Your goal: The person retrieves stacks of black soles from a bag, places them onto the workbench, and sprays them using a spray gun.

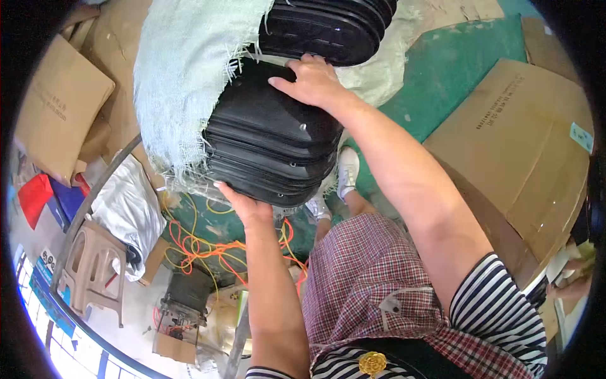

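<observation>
A stack of black, rounded, ribbed molded pieces (271,136) lies partly inside a pale woven sack (180,82) with a frayed edge. At the stack's near lower edge is my left hand (245,205), its thumb along the side and most fingers hidden beneath. My right hand (312,82) grips the stack's far upper edge, thumb apart and fingertips curled over. Just beyond these fingertips sits a second group of black ribbed pieces (319,38), also partly under the sack. I cannot tell what the black pieces are.
A large cardboard box (505,158) stands at right, another carton (63,107) at left. A beige plastic stool (95,271) and a silvery sheet (129,208) are at lower left. Orange and yellow hoses (221,249) tangle on the green floor near a dark machine (186,297).
</observation>
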`<state>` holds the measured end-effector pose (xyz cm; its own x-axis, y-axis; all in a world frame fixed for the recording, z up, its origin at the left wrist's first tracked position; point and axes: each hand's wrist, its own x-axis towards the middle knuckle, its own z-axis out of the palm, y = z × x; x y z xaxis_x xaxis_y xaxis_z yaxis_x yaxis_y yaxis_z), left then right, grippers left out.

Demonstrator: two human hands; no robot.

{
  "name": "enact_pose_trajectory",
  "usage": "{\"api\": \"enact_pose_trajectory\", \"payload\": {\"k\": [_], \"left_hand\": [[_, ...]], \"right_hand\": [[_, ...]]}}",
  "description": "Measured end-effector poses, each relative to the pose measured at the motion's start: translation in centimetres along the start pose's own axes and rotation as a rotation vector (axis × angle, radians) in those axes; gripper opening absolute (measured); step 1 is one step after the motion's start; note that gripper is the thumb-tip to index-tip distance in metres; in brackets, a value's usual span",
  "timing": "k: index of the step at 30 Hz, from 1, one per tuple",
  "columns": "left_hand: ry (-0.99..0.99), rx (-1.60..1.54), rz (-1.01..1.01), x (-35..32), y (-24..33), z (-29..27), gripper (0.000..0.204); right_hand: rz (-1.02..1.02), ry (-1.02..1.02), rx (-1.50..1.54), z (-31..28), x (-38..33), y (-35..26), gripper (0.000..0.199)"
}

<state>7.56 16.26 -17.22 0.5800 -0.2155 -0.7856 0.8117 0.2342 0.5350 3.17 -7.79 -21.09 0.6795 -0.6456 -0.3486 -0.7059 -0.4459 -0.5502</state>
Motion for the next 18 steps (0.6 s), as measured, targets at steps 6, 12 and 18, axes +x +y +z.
{"api": "enact_pose_trajectory", "payload": {"k": [6, 12, 18], "left_hand": [[0.18, -0.016, 0.065, 2.0, 1.6, -1.0, 0.068], [0.013, 0.061, 0.059, 5.5, 4.2, -2.3, 0.062], [0.167, 0.14, -0.011, 4.8, 2.6, -1.9, 0.066]], "right_hand": [[-0.183, -0.152, 0.146, 1.1, 0.9, -0.2, 0.078], [-0.098, -0.327, 0.263, 1.1, 2.4, -2.9, 0.103], [-0.076, -0.255, 0.411, 2.4, -4.5, -2.4, 0.077]]}}
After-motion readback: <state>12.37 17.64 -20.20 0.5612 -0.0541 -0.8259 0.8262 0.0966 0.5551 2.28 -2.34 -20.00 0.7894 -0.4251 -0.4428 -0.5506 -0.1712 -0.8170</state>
